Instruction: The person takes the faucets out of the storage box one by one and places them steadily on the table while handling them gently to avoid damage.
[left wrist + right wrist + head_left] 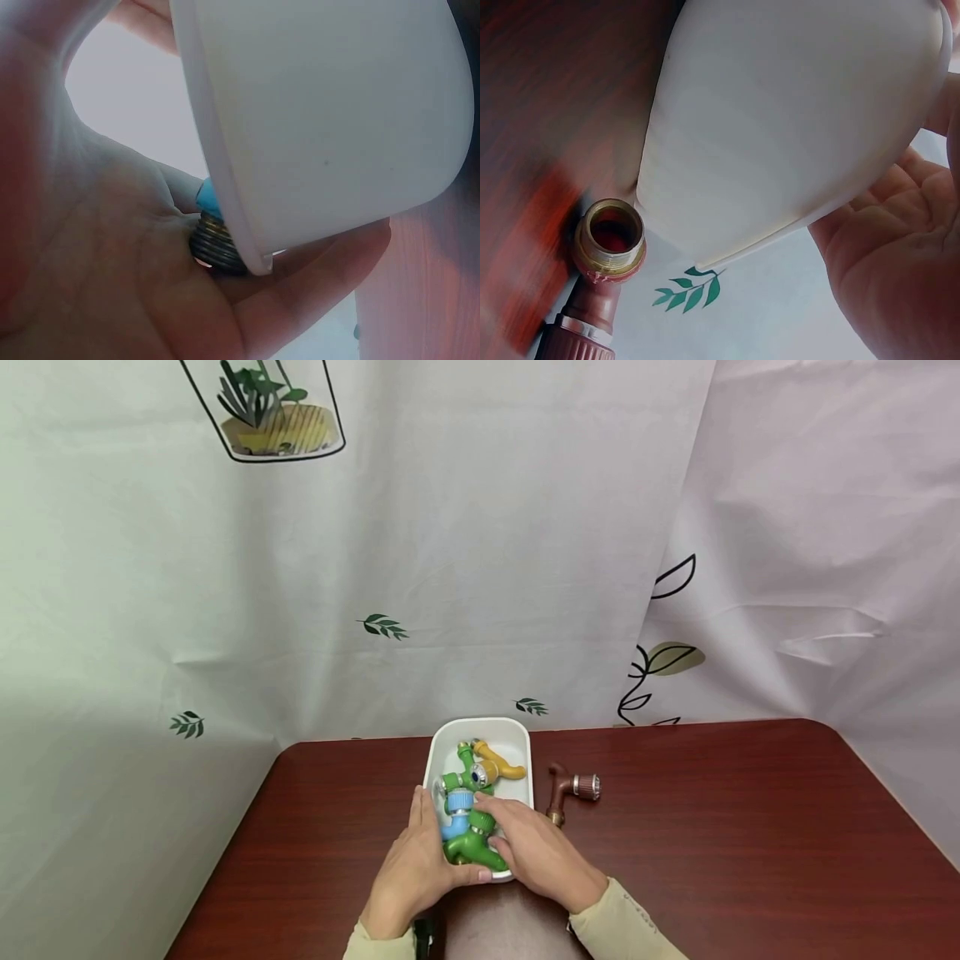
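Note:
A white plastic bin (pixel 516 745) holds several colored taps. My left hand (pixel 415 867) holds its near left corner, fingers along the outer side and thumb across the near rim. A threaded end (pixel 216 241) of the blue tap (pixel 460 806) pokes over the rim beside my left palm. My right hand (pixel 542 853) reaches over the bin's right side, thumb and index finger around the handle of a green tap (pixel 474 850). Another green tap (pixel 463 781) and a yellow tap (pixel 501 762) lie farther back in the bin.
On the dark red wooden table (pixel 712 827), a brown tap (pixel 562 787) lies just right of the bin, its brass threaded mouth toward me. A white cloth with leaf prints (pixel 480 568) hangs behind the table's back edge.

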The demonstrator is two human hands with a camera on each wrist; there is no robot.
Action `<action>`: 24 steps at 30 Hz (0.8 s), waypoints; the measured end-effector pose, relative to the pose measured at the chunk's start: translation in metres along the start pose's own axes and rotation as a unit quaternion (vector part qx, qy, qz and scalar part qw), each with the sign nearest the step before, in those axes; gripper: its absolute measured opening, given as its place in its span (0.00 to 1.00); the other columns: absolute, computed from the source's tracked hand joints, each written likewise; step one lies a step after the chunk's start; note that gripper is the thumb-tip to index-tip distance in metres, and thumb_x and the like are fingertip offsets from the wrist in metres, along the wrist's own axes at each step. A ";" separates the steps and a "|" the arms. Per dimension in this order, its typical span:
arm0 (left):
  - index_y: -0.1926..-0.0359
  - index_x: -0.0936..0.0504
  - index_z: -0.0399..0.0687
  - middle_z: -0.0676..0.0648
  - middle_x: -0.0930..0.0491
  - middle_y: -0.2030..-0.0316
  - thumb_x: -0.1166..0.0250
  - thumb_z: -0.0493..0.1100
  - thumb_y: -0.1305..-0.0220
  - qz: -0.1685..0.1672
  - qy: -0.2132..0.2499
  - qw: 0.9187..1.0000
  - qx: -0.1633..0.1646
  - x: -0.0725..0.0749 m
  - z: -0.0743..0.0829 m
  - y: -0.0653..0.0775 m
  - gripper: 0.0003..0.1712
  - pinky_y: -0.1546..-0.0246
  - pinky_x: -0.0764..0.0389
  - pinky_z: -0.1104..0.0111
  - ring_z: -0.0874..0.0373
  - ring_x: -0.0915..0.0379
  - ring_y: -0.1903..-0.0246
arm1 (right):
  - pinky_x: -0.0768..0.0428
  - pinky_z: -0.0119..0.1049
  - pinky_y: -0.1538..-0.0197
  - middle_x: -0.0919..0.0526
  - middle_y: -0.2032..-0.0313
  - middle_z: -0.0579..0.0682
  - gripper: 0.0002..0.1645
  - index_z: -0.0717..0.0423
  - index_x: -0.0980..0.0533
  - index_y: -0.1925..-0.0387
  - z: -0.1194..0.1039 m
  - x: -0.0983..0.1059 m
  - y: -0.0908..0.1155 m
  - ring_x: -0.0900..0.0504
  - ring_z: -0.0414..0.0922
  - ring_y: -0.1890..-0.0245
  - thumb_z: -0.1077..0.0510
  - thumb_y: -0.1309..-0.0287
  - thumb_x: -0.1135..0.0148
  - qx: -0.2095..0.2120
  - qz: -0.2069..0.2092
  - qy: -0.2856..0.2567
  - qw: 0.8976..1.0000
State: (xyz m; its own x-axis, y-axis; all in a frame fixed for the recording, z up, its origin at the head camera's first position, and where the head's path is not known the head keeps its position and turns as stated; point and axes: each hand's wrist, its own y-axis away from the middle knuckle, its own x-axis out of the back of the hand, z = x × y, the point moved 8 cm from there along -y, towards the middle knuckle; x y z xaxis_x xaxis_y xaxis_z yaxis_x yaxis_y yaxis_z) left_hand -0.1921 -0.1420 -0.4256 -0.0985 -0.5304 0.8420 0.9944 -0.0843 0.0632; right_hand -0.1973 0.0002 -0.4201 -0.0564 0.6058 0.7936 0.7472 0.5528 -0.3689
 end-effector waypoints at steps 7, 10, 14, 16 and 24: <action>0.26 0.55 0.20 0.23 0.55 0.26 0.17 0.67 0.64 -0.002 0.000 1.000 0.000 -0.001 0.000 0.000 0.82 0.42 0.28 0.43 0.28 0.33 0.39 | 0.25 0.43 0.39 0.21 0.41 0.50 0.23 0.54 0.24 0.42 0.000 0.002 -0.002 0.23 0.46 0.41 0.64 0.39 0.33 0.013 0.017 0.009 1.000; 0.26 0.55 0.20 0.23 0.56 0.26 0.17 0.67 0.64 0.001 -0.002 1.000 -0.002 0.000 0.000 0.000 0.82 0.43 0.28 0.43 0.28 0.32 0.40 | 0.24 0.42 0.41 0.22 0.43 0.50 0.23 0.52 0.22 0.43 -0.001 0.003 -0.002 0.23 0.45 0.43 0.65 0.39 0.33 0.032 0.024 0.014 0.999; 0.26 0.54 0.20 0.23 0.56 0.26 0.17 0.66 0.65 0.000 -0.002 1.000 -0.001 0.000 0.000 0.000 0.82 0.43 0.27 0.43 0.28 0.31 0.41 | 0.23 0.42 0.45 0.23 0.45 0.52 0.25 0.51 0.20 0.41 -0.001 0.005 -0.003 0.23 0.44 0.46 0.66 0.41 0.32 0.046 0.032 0.011 0.998; 0.26 0.54 0.20 0.23 0.56 0.26 0.17 0.66 0.65 -0.001 -0.003 1.000 0.000 0.000 0.000 -0.001 0.82 0.43 0.27 0.43 0.28 0.30 0.42 | 0.22 0.40 0.47 0.24 0.45 0.51 0.25 0.52 0.19 0.42 -0.001 0.005 -0.003 0.23 0.44 0.47 0.67 0.42 0.32 0.045 0.032 0.007 0.998; 0.26 0.54 0.20 0.24 0.55 0.26 0.17 0.66 0.65 -0.001 -0.004 1.000 0.001 0.001 0.001 0.000 0.82 0.44 0.27 0.43 0.28 0.29 0.43 | 0.21 0.38 0.50 0.25 0.47 0.49 0.24 0.51 0.18 0.44 0.002 0.008 -0.002 0.22 0.43 0.50 0.68 0.43 0.30 0.039 0.038 0.000 0.998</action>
State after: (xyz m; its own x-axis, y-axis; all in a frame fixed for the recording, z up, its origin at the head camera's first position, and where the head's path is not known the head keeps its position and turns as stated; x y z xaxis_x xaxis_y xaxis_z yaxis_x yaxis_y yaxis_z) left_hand -0.1925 -0.1421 -0.4242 -0.1012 -0.5240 0.8457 0.9942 -0.0837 0.0671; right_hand -0.2005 0.0050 -0.4137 -0.0007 0.6481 0.7616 0.6953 0.5477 -0.4654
